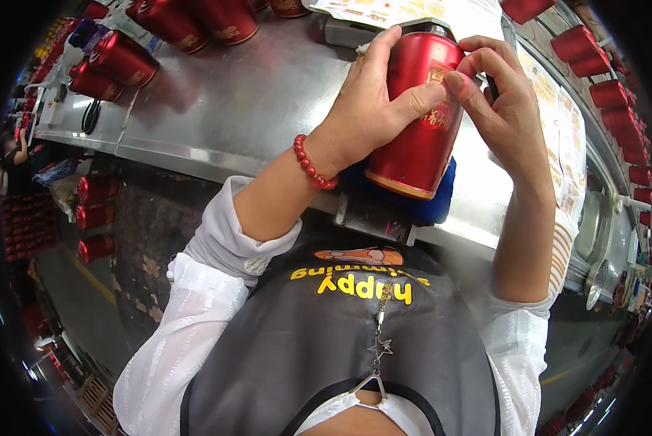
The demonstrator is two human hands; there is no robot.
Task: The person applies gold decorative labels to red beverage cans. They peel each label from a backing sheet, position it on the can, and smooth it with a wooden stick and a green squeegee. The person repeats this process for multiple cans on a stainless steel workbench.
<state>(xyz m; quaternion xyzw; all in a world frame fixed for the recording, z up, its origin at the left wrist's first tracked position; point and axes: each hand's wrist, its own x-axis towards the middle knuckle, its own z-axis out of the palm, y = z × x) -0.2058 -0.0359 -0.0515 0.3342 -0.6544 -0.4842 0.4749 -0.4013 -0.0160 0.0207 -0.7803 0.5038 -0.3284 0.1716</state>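
A shiny red metal canister (413, 145) with gold print on its side lies tilted on a blue cloth (440, 195) at the bench's near edge. My left hand (380, 105) is wrapped round its left side, with the thumb pressed on the gold-printed area. At the canister's upper right side is my right hand (504, 102), its thumb and forefinger curled together beside the gold print. Whatever sits between those fingertips is too small to make out. A red bead bracelet (311, 166) circles my left wrist.
Several red canisters (126, 58) stand on the metal bench (188, 109) at the far left. Sheets with gold patterns (558, 131) lie along the right, another sheet (406, 10) at the back. More red canisters (620, 120) line the far right, and others (95, 216) sit below left.
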